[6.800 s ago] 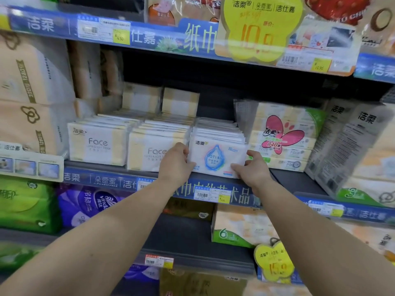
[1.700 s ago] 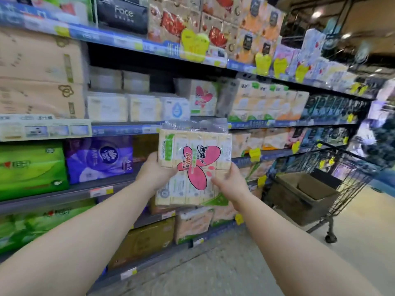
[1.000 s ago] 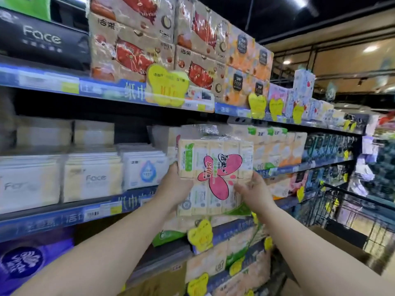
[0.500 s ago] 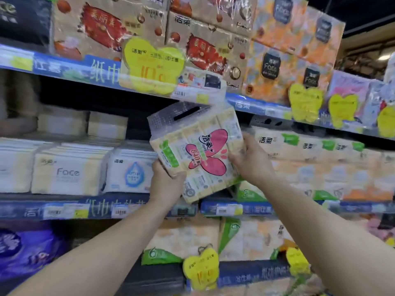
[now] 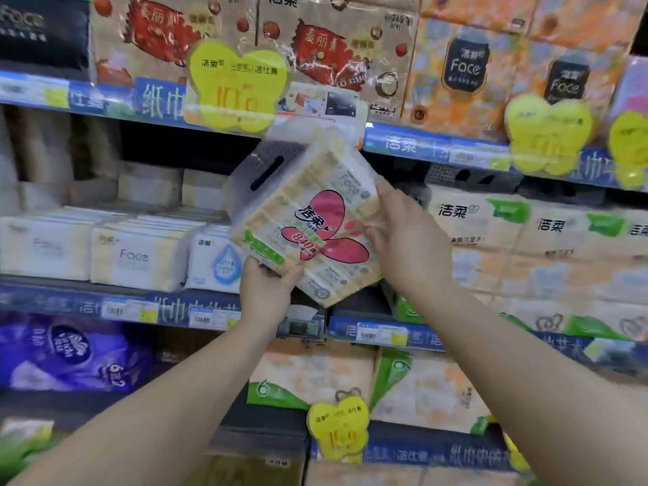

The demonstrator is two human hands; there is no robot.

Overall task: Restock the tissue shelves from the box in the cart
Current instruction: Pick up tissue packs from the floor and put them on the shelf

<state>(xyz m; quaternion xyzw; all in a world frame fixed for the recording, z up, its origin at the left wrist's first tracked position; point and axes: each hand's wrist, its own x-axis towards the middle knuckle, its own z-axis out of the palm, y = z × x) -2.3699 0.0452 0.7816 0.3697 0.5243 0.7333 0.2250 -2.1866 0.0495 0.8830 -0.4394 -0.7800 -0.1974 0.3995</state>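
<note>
While left hand [image 5: 268,292] cups below, right hand [image 5: 403,236] steadies tilted tissue pack [image 5: 308,222]

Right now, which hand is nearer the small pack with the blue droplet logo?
Left. The left hand grips the butterfly tissue pack's lower corner, just right of the droplet pack. The right hand holds the pack's far side, farther right.
</note>
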